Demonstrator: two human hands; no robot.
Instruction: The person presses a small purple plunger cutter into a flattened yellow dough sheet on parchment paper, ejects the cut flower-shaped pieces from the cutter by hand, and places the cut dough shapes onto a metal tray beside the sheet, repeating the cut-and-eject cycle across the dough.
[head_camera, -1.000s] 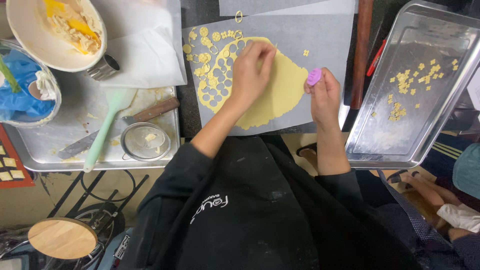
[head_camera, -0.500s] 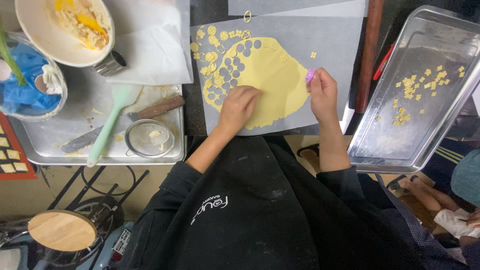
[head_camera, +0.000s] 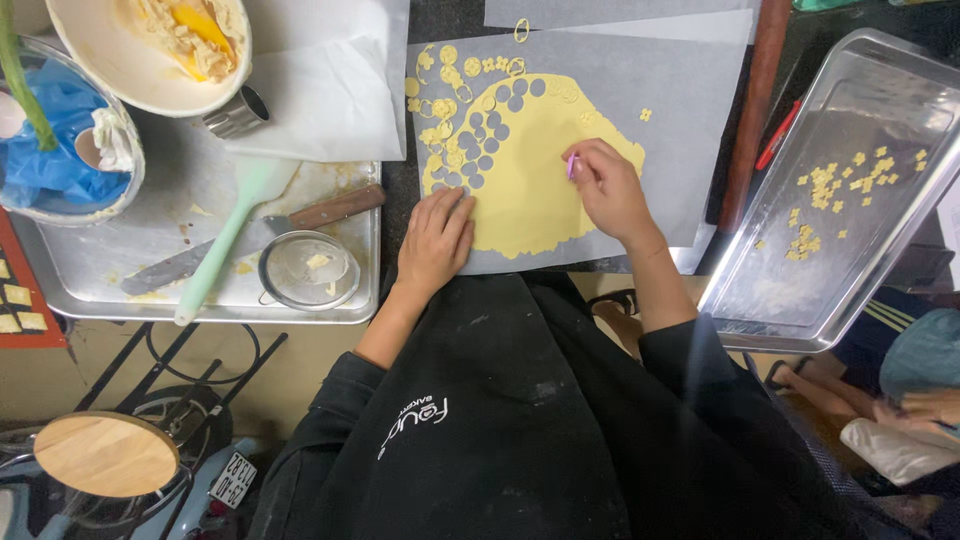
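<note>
A flat sheet of yellow dough (head_camera: 525, 195) lies on grey baking paper (head_camera: 690, 120), with many small round holes cut in its upper left part. My right hand (head_camera: 605, 190) is closed on a small pink cutter (head_camera: 571, 166) and presses it onto the dough near the middle. My left hand (head_camera: 435, 240) lies flat, fingers together, on the lower left edge of the dough and paper. Small cut-out dough pieces (head_camera: 445, 75) are scattered above the holes.
A metal tray (head_camera: 850, 270) on the right holds several small dough shapes (head_camera: 830, 195). On the left tray (head_camera: 90, 290) lie a green spatula (head_camera: 225, 245), a wood-handled knife (head_camera: 320, 210) and a small sieve (head_camera: 305, 270). A cream bowl (head_camera: 145, 50) and a blue-lined bowl (head_camera: 60, 150) stand behind. A wooden rolling pin (head_camera: 755, 110) lies between paper and right tray.
My right hand has moved left from the dough's right edge onto its middle with the cutter. My left hand has drawn back from the holed area to the lower left edge.
</note>
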